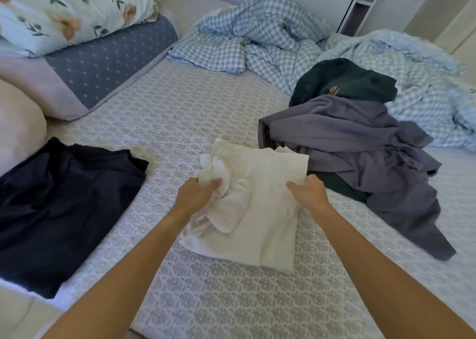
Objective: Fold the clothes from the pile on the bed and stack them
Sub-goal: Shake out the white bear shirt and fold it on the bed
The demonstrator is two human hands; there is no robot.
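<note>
The right hand's (pixel 310 192) fingers lie out of sight over the far edge of the white garment (pixel 253 210), so its grip cannot be told; the left hand (pixel 199 193) clutches a bunched wad of that garment's left side. The white garment lies mid-bed (pixel 180 112) on the patterned sheet, its long axis running away from the person, tilted slightly rightward. One dark navy garment (pixel 61 207) lies flat at left. The pile at right shows two pieces — a grey one (pixel 360 156) over a dark green one (pixel 345 81) — with more possibly hidden beneath.
</note>
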